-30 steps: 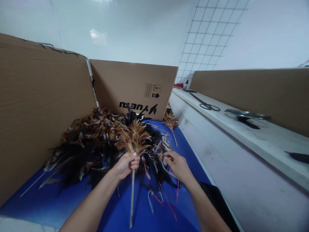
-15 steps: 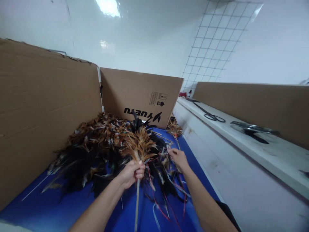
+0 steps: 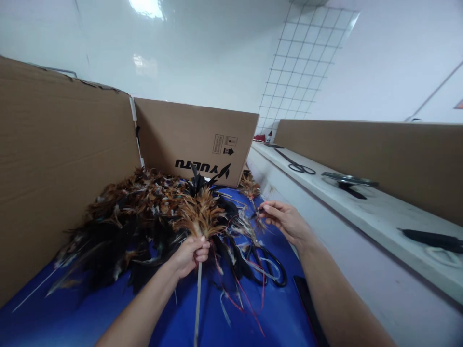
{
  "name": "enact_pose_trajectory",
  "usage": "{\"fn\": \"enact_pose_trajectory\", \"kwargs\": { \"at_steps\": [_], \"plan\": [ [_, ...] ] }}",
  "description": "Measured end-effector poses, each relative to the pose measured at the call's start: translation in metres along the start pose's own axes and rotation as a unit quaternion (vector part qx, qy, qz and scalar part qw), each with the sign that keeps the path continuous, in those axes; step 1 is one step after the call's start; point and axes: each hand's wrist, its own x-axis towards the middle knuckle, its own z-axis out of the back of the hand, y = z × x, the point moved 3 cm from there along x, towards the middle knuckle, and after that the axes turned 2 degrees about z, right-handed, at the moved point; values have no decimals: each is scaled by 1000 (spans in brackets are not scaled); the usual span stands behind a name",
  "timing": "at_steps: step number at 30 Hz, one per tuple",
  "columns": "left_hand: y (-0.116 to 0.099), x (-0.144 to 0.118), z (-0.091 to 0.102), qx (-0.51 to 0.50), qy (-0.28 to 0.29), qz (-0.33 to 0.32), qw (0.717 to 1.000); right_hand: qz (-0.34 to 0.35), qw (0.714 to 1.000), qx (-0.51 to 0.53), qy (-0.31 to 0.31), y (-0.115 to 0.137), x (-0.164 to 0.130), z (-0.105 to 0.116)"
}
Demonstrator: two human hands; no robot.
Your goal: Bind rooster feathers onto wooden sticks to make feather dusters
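The wooden stick (image 3: 197,301) of a brown-feathered duster (image 3: 202,212) is clasped in the left hand (image 3: 191,253), just below the plumes. Right of that grip, the right hand (image 3: 289,222) is held with thumb and fingertips drawn together; whether anything is pinched cannot be told. Black-handled scissors (image 3: 283,275) and red strings (image 3: 246,298) are seen right of the clasped stick. Loose feathers (image 3: 141,197) are heaped to its left.

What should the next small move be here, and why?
Probably bring the right hand in toward the brown feather bundle: the left hand grips the bundle's stick just under the feathers, while the right is off to one side, apart from it.
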Motion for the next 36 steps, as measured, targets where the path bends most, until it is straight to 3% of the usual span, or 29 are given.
{"fn": "enact_pose_trajectory", "kwargs": {
  "at_steps": [4, 12, 25, 30, 36],
  "plan": [
    [-1, 0, -1, 0, 8, 0, 1000, -10, 999, -43, 28, -1, -7, -4],
    [-2, -1, -3, 2, 9, 0, 1000, -53, 995, -73, 38, -32, -8, -11],
    [-4, -1, -2, 4, 4, 3, 1000, -145, 989, -6, -12, -95, 17, -43],
    [-6, -1, -1, 6, -2, 1, 1000, -132, 991, 8, -25, -107, 20, -47],
    [-7, -2, -3, -2, -3, 0, 1000, -70, 995, -36, -57, -113, 26, -36]
  ]
}}
